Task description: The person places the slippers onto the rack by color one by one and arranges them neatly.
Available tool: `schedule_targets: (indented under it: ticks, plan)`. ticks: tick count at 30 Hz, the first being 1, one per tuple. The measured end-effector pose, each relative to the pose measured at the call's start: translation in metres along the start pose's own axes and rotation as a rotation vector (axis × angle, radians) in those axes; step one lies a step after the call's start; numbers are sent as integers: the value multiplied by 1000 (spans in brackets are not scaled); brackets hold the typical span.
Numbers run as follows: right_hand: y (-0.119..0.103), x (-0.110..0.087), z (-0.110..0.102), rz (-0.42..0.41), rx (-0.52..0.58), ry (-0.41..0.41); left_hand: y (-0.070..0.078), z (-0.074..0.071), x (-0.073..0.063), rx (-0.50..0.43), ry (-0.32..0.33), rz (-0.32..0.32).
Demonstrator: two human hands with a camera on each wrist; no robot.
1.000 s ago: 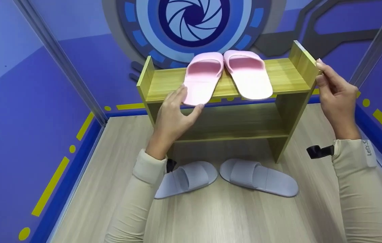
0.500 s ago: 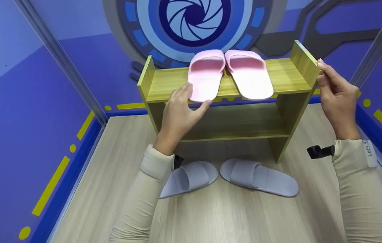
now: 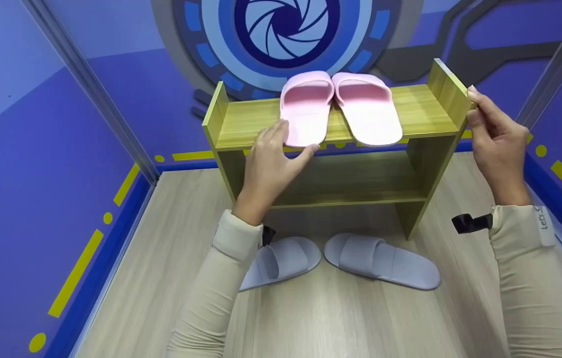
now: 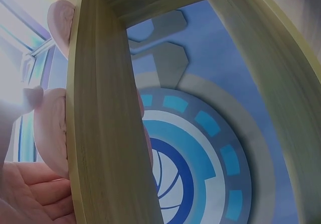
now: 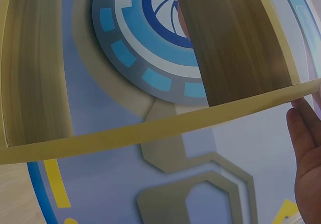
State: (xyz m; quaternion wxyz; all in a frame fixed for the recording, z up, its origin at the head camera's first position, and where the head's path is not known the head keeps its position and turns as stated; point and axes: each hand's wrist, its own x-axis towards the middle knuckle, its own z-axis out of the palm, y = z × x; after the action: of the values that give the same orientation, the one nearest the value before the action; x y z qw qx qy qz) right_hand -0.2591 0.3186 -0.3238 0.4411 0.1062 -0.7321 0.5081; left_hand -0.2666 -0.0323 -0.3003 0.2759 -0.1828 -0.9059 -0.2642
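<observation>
A pair of pink slippers rests side by side on the top board of a wooden shoe rack (image 3: 246, 119), toes toward the wall. My left hand (image 3: 271, 166) holds the left pink slipper (image 3: 306, 119) by its heel end, fingers along its outer side and thumb at the heel edge. In the left wrist view, this hand (image 4: 37, 194) lies below the slipper's heel (image 4: 51, 133). Beside it, the right pink slipper (image 3: 372, 117) is untouched, its heel jutting past the board's front edge. My right hand (image 3: 499, 149) pinches the upper front edge of the rack's right side panel (image 3: 449, 97).
Two grey slippers, the left one (image 3: 290, 258) partly behind my left sleeve and the right one (image 3: 385, 262), lie on the floor (image 3: 320, 323) before the rack. Blue patterned walls (image 3: 121, 109) stand behind and at both sides. A lower shelf (image 3: 350, 179) spans the rack.
My left hand has shifted the left pink slipper to the right and slightly back, straightening it toward the other one. My right hand stays on the side panel.
</observation>
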Motion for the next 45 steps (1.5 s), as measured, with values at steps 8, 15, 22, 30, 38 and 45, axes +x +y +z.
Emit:
schedule_targets:
  ticks: [8,15,22,30,38,45]
  plan:
    - [-5,0,1,0,5,-14,2,3,-4,-33,8,28]
    - [5,1,0,-13,-30,-13,2,3,-7,-59,29,46]
    - [3,1,0,5,-5,-3,-2,2,-12,-60,56,78]
    - [-13,-1,1,14,26,-2,-13,3,-20,-117,85,155]
    - [4,-1,-2,-21,-16,-17,-22,-1,-34,-231,95,232]
    - [8,1,-3,-52,-48,-27,-37,-1,-47,-268,45,323]
